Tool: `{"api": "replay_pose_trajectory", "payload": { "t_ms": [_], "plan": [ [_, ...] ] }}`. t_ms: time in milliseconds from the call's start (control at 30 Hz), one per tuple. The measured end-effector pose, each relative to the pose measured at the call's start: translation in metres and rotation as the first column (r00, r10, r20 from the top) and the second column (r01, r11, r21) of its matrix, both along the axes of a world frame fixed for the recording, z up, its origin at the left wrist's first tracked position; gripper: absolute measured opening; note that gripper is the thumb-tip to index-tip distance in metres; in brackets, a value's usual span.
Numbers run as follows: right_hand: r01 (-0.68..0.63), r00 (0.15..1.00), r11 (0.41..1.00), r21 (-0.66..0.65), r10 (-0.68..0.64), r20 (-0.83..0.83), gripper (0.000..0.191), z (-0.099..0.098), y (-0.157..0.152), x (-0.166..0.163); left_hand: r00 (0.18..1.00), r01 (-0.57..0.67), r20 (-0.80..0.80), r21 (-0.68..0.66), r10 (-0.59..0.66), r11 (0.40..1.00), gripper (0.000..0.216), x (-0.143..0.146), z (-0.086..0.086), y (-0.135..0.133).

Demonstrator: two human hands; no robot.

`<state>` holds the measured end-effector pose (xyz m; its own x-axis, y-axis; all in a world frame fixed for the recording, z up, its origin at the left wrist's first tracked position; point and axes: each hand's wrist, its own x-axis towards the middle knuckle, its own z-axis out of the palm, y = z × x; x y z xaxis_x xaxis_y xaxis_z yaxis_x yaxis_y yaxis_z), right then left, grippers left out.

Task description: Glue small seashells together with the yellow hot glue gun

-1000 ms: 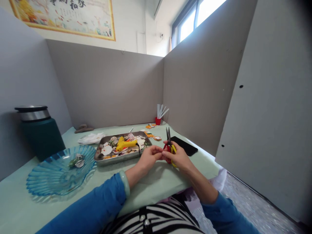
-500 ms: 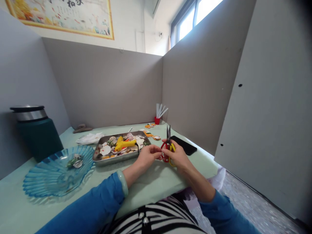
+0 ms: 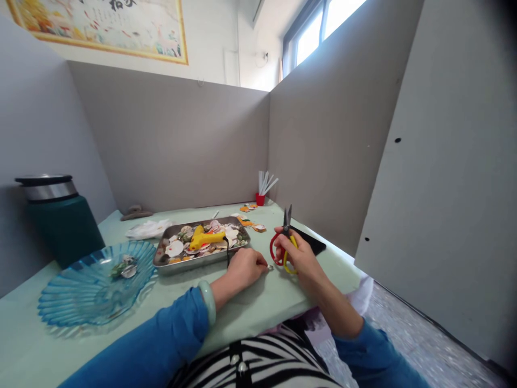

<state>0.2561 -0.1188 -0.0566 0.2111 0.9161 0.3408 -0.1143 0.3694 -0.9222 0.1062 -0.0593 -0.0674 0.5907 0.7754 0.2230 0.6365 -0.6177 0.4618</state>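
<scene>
A pair of scissors with dark metal blades and red and yellow looped handles stands in the person's right hand, above the right part of the counter covered in pale green cloth. The blades point upward and away, slightly parted. The right hand is curled about the handles, thumb laid across them; whether any finger passes through a loop cannot be told. Its forearm slants in from the lower right, wrist nearly straight.

The left hand lies low with its back upward, fingers bent and fingertips pinching a small pale piece; whether that piece touches the cloth is unclear. The two hands are apart. The left forearm, in a blue sleeve with a pale green bangle at the wrist, reaches in from the lower left.

Just beyond the left hand sits a shallow metal tray of mixed flat pieces, a yellow glue gun on top. A black flat panel lies partly behind the right hand.
</scene>
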Motion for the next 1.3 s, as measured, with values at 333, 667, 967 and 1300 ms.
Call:
{"api": "replay_pose_trajectory", "payload": {
  "t_ms": [333, 667, 967, 1300],
  "plan": [
    [0.061, 0.997, 0.997, 0.041, -0.062, 0.037, 0.035, -0.015, 0.008, -0.019, 0.998, -0.029, -0.058, 0.01, 0.029, 1.0, 0.022, 0.002, -0.004, 0.004],
    [0.019, 0.998, 1.0, 0.02, -0.021, 0.062, 0.035, -0.022, 0.014, -0.018, 0.997, -0.028, -0.072, -0.004, 0.027, 1.0, 0.025, 0.001, -0.004, 0.005],
    [0.052, 0.995, 0.997, 0.05, -0.056, 0.081, 0.038, -0.01, 0.016, -0.025, 0.993, -0.025, -0.11, 0.061, 0.031, 0.998, 0.025, 0.002, -0.002, 0.004],
    [0.089, 0.982, 0.994, 0.063, -0.099, 0.163, 0.036, -0.008, 0.017, -0.026, 0.993, -0.041, -0.111, 0.063, 0.048, 0.997, 0.023, 0.001, 0.0, 0.003]
  ]
}}
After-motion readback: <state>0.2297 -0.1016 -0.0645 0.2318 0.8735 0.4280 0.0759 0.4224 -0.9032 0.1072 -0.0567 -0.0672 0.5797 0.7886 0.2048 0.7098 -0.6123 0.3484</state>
